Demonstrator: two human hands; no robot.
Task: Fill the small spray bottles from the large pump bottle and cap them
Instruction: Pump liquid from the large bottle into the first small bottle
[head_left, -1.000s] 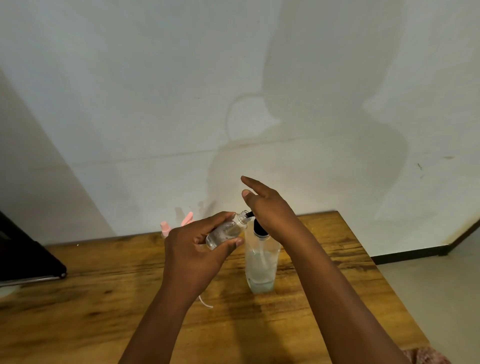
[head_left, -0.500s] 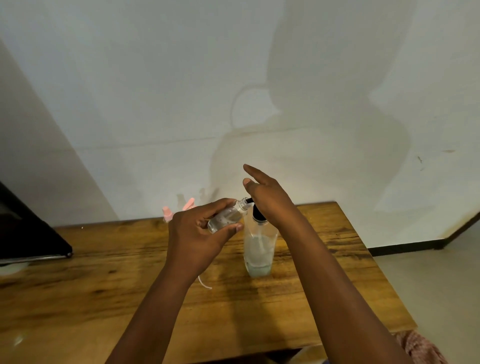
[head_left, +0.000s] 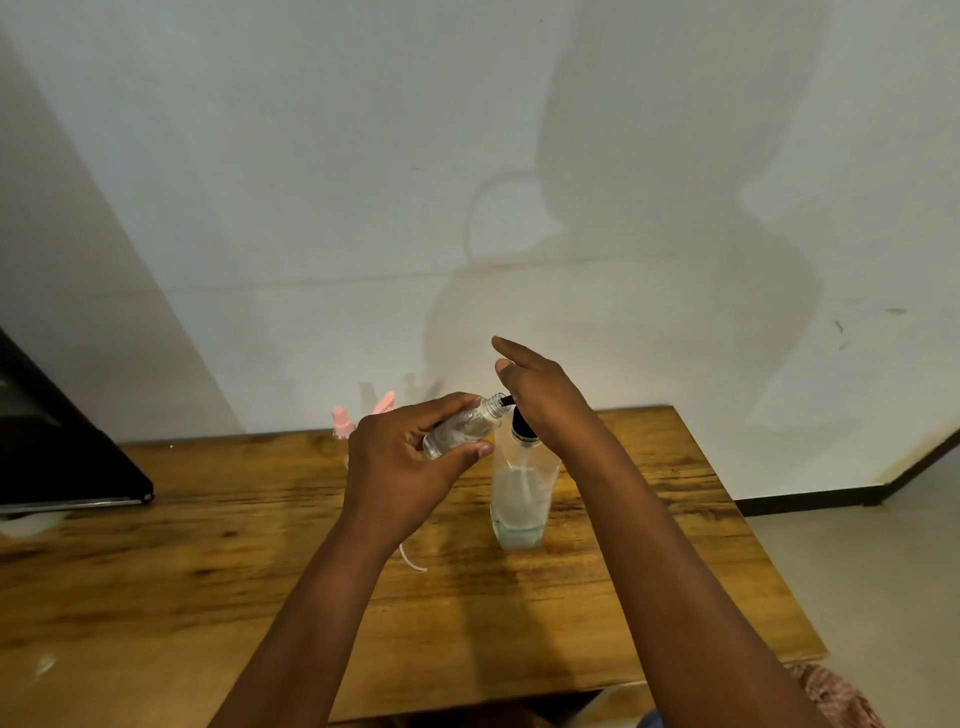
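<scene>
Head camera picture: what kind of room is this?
Probably a plain room at home, not a lab: a bare wooden table against a stained white wall, with a tiled floor.

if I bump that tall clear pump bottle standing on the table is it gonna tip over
Probably fairly easily. The tall clear plastic pump bottle looks narrow at the base, with liquid only near the bottom, so it is likely light. The right hand resting on its black pump head probably steadies it on the wooden table.

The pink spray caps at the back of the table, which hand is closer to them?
Left. The left hand, holding the small bottle, is just in front of the pink caps. The right hand presses the pump bottle, farther right.
</scene>
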